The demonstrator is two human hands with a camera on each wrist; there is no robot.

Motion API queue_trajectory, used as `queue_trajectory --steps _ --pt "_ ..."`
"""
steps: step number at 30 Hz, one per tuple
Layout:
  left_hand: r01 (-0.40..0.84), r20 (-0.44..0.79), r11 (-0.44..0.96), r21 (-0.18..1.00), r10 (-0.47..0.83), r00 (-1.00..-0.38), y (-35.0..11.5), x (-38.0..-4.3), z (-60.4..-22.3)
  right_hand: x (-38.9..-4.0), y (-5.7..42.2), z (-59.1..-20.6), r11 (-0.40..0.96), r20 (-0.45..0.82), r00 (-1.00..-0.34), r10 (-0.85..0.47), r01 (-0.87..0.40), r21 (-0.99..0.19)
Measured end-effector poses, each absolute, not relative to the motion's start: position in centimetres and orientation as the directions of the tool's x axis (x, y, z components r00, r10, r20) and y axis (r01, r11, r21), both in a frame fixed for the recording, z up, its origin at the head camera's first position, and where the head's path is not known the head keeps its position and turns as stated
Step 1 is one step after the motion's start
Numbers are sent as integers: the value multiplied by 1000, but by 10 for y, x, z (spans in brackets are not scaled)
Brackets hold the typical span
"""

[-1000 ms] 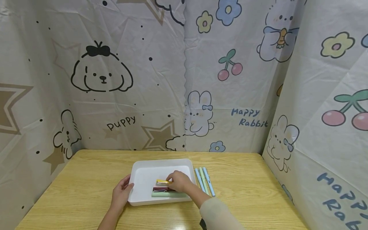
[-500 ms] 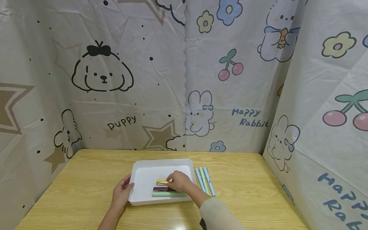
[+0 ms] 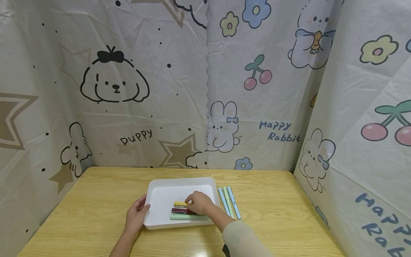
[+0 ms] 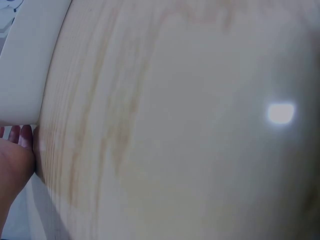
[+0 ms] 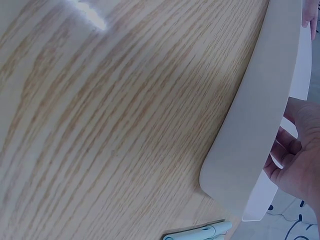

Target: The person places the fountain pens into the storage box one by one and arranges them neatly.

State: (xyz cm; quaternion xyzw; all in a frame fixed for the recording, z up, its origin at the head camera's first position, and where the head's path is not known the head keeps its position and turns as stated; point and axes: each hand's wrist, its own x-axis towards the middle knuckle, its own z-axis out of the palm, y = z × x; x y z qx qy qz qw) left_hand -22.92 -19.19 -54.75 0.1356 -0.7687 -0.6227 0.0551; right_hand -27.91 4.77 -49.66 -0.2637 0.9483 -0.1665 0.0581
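A white tray (image 3: pixel 178 184) stands on the table, and my left hand (image 3: pixel 136 215) grips its left rim, thumb over the edge and fingers along the outer wall. My right hand (image 3: pixel 201 203) reaches in over the right side and pinches a yellow pen (image 3: pixel 181 204), whose right part is hidden under the fingers. Just in front of it in the tray lie a dark red pen (image 3: pixel 180 211) with a metal clip and a light green pen (image 3: pixel 184 217), partly covered by the hand. In the right wrist view the tray wall (image 5: pixel 250 115) hides the pens.
Right of the tray, two light blue pens (image 3: pixel 234 202) and a light green pen (image 3: pixel 229 201) lie side by side on the wooden table (image 3: pixel 273 207). A printed cloth (image 3: pixel 179 117) hangs behind the table's far edge and along the sides.
The yellow pen has come slightly nearer to me, closer to the dark red pen, with my right hand on it. The dark red pen has turned slightly. My left hand has stayed in place.
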Motion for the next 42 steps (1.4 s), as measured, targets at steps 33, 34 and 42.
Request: queue_trajectory --steps 33,34,42 --pt "-126 -71 187 974 -274 -959 -190 -230 -550 -279 49 -497 801 -11 -857 -515 -476 -363" --pt "-126 -71 188 974 -275 -959 -190 -230 -550 -280 49 -496 800 -10 -857 -515 -477 -365" --pt "-131 -74 191 973 -279 -958 -192 -230 -551 -280 50 -489 810 -33 -865 -500 -454 -371"
